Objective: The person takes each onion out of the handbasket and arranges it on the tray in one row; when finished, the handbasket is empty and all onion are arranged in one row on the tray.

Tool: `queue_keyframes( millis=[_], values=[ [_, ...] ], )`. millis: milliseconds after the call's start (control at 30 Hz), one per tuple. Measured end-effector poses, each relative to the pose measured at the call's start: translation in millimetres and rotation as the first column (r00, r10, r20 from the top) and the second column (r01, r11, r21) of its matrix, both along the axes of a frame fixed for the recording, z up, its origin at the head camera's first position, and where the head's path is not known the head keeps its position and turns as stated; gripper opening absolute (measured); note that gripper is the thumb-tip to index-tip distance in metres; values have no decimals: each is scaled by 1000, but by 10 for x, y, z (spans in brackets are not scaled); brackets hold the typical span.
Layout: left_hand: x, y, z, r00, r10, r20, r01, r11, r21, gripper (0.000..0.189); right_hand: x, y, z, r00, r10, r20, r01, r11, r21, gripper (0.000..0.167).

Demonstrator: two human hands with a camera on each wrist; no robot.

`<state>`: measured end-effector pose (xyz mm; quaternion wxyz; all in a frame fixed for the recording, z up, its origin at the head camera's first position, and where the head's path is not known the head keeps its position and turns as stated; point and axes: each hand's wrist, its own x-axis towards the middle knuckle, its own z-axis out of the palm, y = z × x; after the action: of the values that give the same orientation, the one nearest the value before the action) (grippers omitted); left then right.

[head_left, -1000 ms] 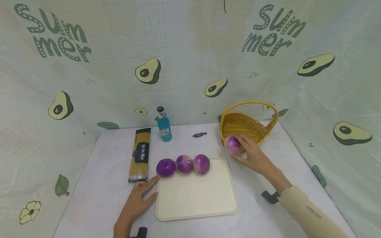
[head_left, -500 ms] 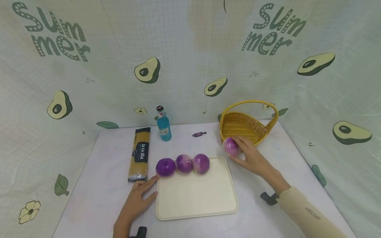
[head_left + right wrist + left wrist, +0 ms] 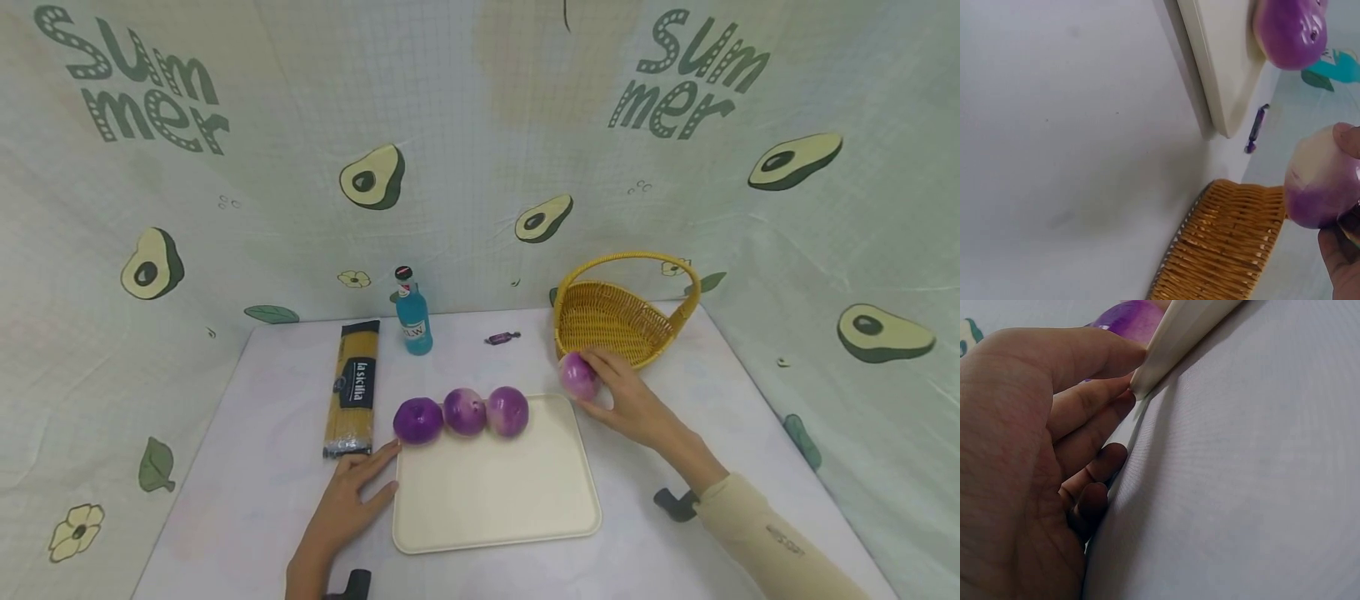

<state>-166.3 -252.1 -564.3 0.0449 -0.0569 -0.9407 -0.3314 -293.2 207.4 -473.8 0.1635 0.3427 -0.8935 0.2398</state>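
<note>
In the head view my right hand (image 3: 626, 398) holds a round purple-and-white turnip (image 3: 578, 376) between thumb and fingers, in front of the wicker basket (image 3: 603, 321) and just off the far right corner of the cream tray (image 3: 498, 500). The right wrist view shows this turnip (image 3: 1319, 181) raised above the table. Along the tray's far edge sit a dark purple turnip (image 3: 417, 421) and two paler ones, a middle turnip (image 3: 465, 412) and a right turnip (image 3: 507, 412). My left hand (image 3: 348, 504) touches the tray's left side with fingertips and thumb, its fingers fairly straight.
A pack of spaghetti (image 3: 352, 387) lies left of the tray. Behind the tray stand a blue bottle (image 3: 413, 317) and a small wrapped candy (image 3: 502, 338). The basket's tall handle (image 3: 630, 257) arches up near the back cloth.
My right hand has moved slightly left and nearer with the turnip, away from the basket toward the tray. The left hand stays at the tray's edge.
</note>
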Motion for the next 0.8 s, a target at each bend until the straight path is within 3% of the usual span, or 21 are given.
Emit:
queue_keyframes(
  millis=[267,500,800],
  values=[
    [14,4,5,1000,4,-7,-4,1000,-14,57,30,-41,-21,1000,11,20,-11,1000,1,81],
    [18,16,31,997,27,66,-27,1000,-1,57,52,-59,-32,1000,22,22,-22,1000,2,81],
    [20,10,57,997,22,78,-21,1000,-9,59,86,-73,-73,999,31,7,-31,1000,-5,80]
  ],
)
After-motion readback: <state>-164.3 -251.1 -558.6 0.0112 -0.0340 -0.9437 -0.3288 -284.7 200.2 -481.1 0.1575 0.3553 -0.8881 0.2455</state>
